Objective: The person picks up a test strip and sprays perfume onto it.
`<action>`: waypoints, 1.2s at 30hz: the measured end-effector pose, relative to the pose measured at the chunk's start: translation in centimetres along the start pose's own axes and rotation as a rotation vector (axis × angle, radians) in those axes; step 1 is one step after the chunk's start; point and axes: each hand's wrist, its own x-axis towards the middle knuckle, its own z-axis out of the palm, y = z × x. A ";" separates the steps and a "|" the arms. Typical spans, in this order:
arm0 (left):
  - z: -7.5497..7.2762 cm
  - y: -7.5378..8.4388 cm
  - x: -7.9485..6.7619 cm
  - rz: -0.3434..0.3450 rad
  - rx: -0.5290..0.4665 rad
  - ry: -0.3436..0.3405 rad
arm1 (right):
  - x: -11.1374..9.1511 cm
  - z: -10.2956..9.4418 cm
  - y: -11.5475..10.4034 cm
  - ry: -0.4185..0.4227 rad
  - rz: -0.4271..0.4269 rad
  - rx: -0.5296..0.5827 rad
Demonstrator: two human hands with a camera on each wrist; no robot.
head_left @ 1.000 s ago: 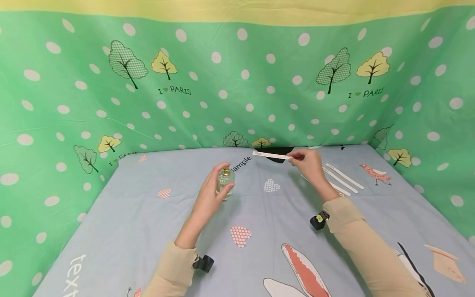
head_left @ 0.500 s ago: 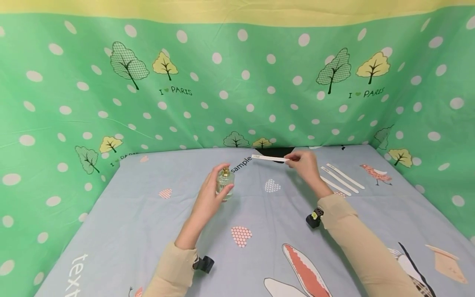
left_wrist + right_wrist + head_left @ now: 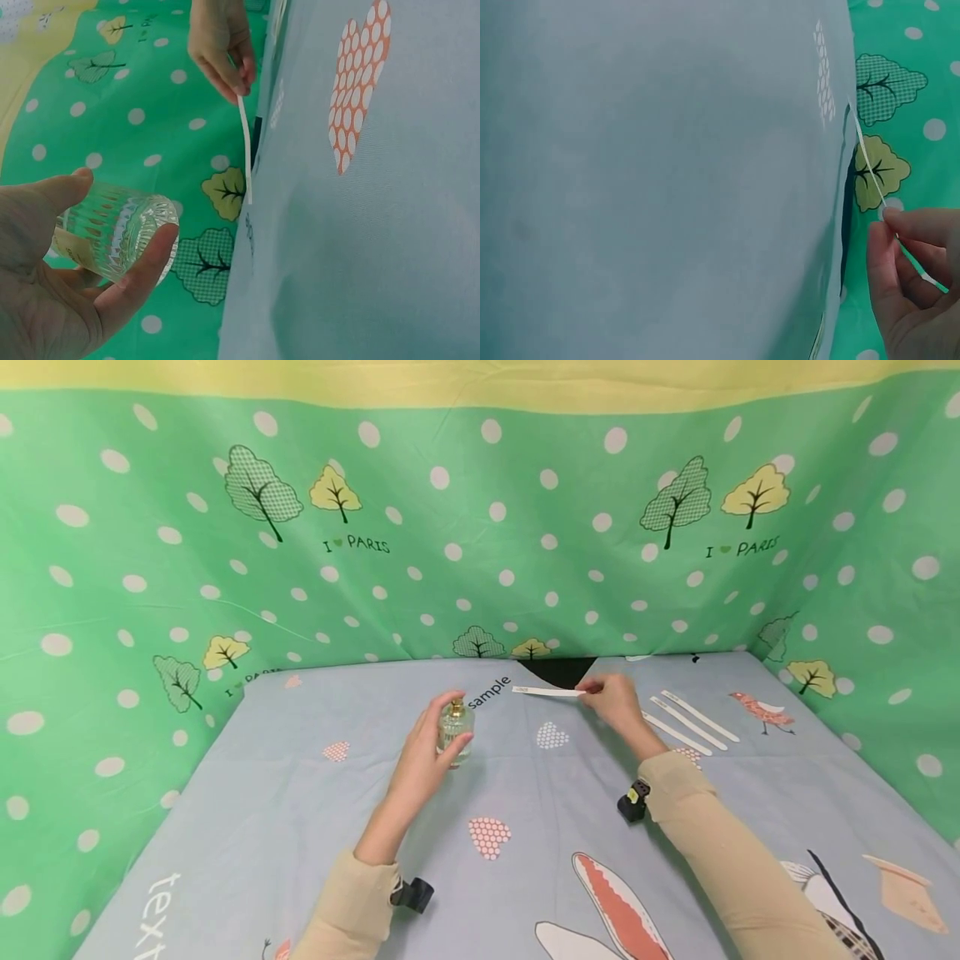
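Observation:
My left hand (image 3: 423,756) grips a ribbed clear glass perfume bottle (image 3: 459,728) with a gold neck, one finger on its top. In the left wrist view the bottle (image 3: 124,229) shows its round glass base, with thumb and fingers wrapped about its sides. To the right, my right hand (image 3: 613,700) pinches one end of a white paper test strip (image 3: 551,692). The strip points left toward the bottle, its far end a short way from it and bearing small print. In the right wrist view the strip (image 3: 868,161) appears edge-on between thumb and fingertips.
Several more white paper strips (image 3: 697,717) lie side by side on the grey-blue printed cloth (image 3: 300,827), right of my right forearm. A green dotted curtain (image 3: 420,568) hangs along the back and sides.
My right hand has lowered the paper strip and brought it slightly nearer my body; the strip now lies about level. My left hand and the bottle have stayed in place.

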 end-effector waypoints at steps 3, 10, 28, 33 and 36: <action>0.0 0.1 0.1 -0.001 -0.001 -0.002 | 0.1 -0.1 0.3 -0.020 0.015 0.002; 0.0 0.3 0.3 -0.013 -0.025 -0.015 | 0.0 -0.9 1.0 -0.042 0.032 0.004; 0.3 0.2 0.4 0.004 -0.009 -0.006 | -1.6 -3.9 2.2 0.002 0.065 0.019; 0.4 0.2 0.3 0.014 -0.001 -0.002 | -2.0 -4.8 2.8 0.012 0.074 0.025; 0.4 0.3 0.3 0.013 -0.001 -0.004 | -2.3 -5.4 3.1 0.015 0.091 0.029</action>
